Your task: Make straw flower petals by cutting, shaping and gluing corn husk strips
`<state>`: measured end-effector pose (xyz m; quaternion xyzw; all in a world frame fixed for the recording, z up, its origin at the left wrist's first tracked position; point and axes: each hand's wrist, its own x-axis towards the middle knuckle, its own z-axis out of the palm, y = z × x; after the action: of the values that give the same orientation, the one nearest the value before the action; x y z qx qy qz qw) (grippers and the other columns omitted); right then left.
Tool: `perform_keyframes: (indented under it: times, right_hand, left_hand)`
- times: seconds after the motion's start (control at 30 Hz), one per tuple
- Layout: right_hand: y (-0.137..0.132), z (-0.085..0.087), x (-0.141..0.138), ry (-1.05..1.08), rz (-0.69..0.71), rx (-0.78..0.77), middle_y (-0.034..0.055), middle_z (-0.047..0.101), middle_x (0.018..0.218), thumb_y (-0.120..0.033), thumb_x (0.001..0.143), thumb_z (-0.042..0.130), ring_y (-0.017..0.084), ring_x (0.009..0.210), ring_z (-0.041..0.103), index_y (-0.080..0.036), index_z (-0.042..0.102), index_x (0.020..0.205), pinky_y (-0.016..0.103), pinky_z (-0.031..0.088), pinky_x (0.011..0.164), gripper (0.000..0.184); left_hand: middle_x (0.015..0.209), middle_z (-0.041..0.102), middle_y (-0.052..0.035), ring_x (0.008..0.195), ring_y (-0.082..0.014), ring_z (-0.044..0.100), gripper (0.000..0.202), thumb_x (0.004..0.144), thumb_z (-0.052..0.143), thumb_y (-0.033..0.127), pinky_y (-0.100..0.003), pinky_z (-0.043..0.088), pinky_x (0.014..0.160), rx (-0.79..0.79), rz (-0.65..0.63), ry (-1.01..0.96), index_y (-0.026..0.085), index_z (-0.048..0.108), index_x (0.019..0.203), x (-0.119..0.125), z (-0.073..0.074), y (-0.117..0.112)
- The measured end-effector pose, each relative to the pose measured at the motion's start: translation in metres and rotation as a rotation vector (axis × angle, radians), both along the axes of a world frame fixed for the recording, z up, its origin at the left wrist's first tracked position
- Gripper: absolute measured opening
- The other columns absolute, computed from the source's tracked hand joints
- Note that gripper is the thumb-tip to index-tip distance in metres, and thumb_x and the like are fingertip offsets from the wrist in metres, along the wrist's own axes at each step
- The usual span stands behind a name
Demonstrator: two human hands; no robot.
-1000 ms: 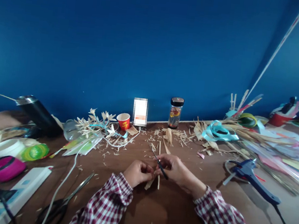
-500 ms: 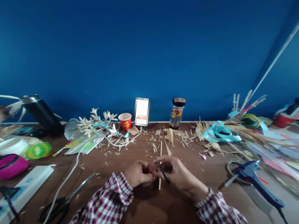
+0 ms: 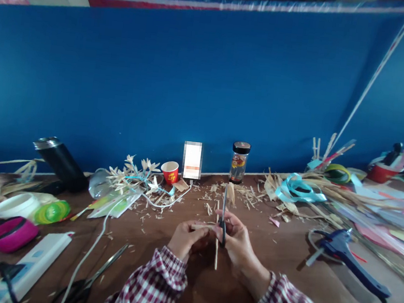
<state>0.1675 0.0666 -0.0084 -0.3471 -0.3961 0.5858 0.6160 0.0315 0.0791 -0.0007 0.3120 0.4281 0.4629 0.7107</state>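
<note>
My right hand (image 3: 237, 243) is closed round a pair of dark-handled scissors (image 3: 223, 210), its blades pointing away from me toward the wall. Between the fingers of my left hand (image 3: 185, 239) is a pale straw-coloured strip (image 3: 201, 227), which reaches toward the scissors. Both hands are close together, low over the table. A thin pale stick (image 3: 216, 262) runs lengthwise beneath them, partly covered by my right hand. Whether the strip touches the scissors I cannot tell.
Second scissors (image 3: 105, 264) lie left, near a power strip (image 3: 34, 263) and white cable. A blue glue gun (image 3: 353, 259) is at right. Husk flowers (image 3: 129, 175), a red paper cup (image 3: 170, 173), a lidded jar (image 3: 239, 163) and scattered scraps line the back.
The scissors have swung from a leftward slant to point straight away from me. The pale strip now shows in my left hand. At far left, another person's blurred hand has gone from its place.
</note>
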Motion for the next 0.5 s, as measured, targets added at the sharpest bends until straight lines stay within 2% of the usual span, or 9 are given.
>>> perform_keyframes:
  times: [0.2,0.37,0.5]
  right_hand:
    - [-0.004,0.005,-0.009,0.101,-0.127,-0.081,-0.0055,0.057,0.06,-0.017,0.054,0.079,0.007,0.053,0.05,-0.019,0.06,0.097,0.018,0.041,0.052,0.047]
    - [-0.007,0.007,-0.012,0.134,-0.173,-0.102,-0.0057,0.057,0.06,-0.019,0.053,0.08,0.006,0.053,0.049,-0.019,0.06,0.096,0.017,0.041,0.051,0.048]
    - [-0.007,0.006,-0.012,0.133,-0.171,-0.093,-0.0053,0.057,0.06,-0.021,0.054,0.08,0.008,0.054,0.051,-0.019,0.059,0.099,0.018,0.042,0.052,0.049]
  left_hand:
    - [0.063,0.069,-0.004,0.055,-0.0099,0.063,0.016,0.056,0.077,0.018,-0.016,0.049,0.053,-0.106,0.145,-0.214,0.011,0.066,0.065,0.015,0.007,-0.011]
    - [0.07,0.07,-0.0082,0.059,-0.0115,0.065,0.011,0.062,0.073,0.011,-0.016,0.051,0.055,-0.082,0.137,-0.234,0.008,0.065,0.068,0.018,0.012,-0.013]
    - [0.064,0.068,-0.0069,0.054,-0.0105,0.063,0.013,0.061,0.074,0.01,-0.016,0.05,0.052,-0.108,0.175,-0.223,0.008,0.061,0.064,0.018,0.012,-0.013]
